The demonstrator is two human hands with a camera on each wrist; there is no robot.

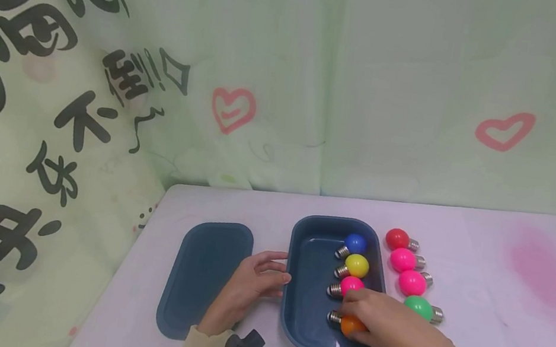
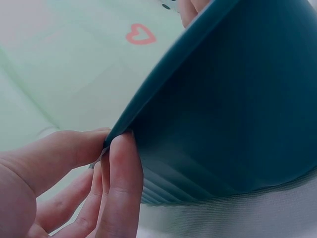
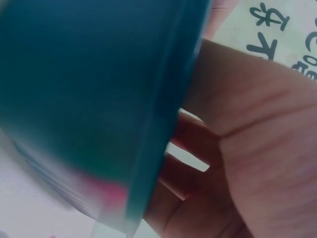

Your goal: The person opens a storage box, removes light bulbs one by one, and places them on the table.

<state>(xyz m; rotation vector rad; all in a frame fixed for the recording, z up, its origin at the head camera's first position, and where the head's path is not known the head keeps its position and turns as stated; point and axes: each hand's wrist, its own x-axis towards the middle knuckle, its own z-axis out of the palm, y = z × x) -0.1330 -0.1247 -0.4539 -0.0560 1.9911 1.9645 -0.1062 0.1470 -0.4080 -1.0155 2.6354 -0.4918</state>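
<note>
A dark blue tray (image 1: pixel 307 304) stands on the table, and my left hand (image 1: pixel 254 278) pinches its left rim between thumb and fingers. The left wrist view shows that hold from close by, on the tray wall (image 2: pixel 223 124). My right hand (image 1: pixel 390 325) reaches over the right rim and holds an orange light bulb (image 1: pixel 351 326) low in the tray. Above it in a column lie a pink bulb (image 1: pixel 352 285), a yellow bulb (image 1: pixel 357 265) and a blue bulb (image 1: pixel 355 244). In the right wrist view the tray wall hides the right fingertips.
Right of the tray, a red bulb (image 1: pixel 397 239), two pink bulbs (image 1: pixel 402 260) and a green bulb (image 1: pixel 418 307) lie in a slanting row. A flat blue lid (image 1: pixel 207 265) lies left of the tray. A pale curtain (image 1: pixel 403 96) hangs behind the table.
</note>
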